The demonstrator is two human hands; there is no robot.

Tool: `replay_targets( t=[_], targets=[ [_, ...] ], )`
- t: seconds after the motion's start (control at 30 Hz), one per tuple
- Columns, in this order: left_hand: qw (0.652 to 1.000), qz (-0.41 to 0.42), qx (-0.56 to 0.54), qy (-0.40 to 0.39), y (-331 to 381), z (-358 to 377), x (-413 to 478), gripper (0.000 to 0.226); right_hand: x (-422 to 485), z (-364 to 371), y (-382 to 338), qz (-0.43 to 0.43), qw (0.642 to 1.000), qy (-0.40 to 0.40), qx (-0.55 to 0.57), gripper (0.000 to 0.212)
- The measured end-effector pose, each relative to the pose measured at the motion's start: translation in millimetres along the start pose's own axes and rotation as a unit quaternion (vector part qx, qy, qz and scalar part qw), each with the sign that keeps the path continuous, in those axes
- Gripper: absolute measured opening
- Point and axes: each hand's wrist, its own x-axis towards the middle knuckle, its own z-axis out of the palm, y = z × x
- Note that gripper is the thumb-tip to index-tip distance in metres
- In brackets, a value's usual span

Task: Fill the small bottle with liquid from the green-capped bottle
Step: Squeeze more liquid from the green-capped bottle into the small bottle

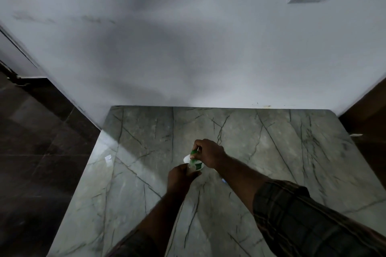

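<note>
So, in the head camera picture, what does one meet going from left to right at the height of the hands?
Dark floor tiles → marble tabletop → left hand → green-capped bottle → right hand → dark wooden surface.

The right hand (208, 153) is behind the left hand (180, 177), both above the countertop (271, 142) fronting the wall (188, 37).

Count: 2 hands, left hand (181, 177) and right hand (208, 153); 1 green-capped bottle (194, 159) between them; 1 small bottle (191, 170) at the left hand, mostly hidden; 1 desk (271, 152).
</note>
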Motion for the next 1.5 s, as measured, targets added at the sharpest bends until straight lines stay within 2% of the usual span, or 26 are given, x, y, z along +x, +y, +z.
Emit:
replay_targets(
  t=[0.37,0.53,0.77,0.93,1.2,1.5],
  targets=[
    [1.0,-0.02,-0.019,-0.011,1.0,1.1,4.7,0.031,-1.4,3.6,-0.2,0.022,0.999,0.03,0.007,0.021],
    [0.999,-0.014,-0.031,0.0,1.4,0.9,3.0,0.032,3.1,-4.4,-5.1,0.012,1.0,0.008,0.003,0.024],
    [1.0,-0.007,-0.016,-0.005,0.4,0.9,5.5,0.036,-2.6,3.9,-2.6,0.032,0.998,0.054,0.004,0.021],
    [0.999,-0.009,-0.029,0.013,3.5,1.3,4.0,0.036,-1.3,-3.7,-7.1,0.017,0.999,0.027,-0.007,0.023],
    [0.999,-0.02,-0.04,0.004,1.5,4.6,5.1,0.039,-2.9,2.8,-3.4,0.022,0.999,0.044,0.001,0.018],
    [0.999,-0.026,-0.046,0.008,5.2,2.2,5.5,0.035,2.6,-4.6,-5.2,0.018,0.999,0.028,0.006,0.025]
  ],
)
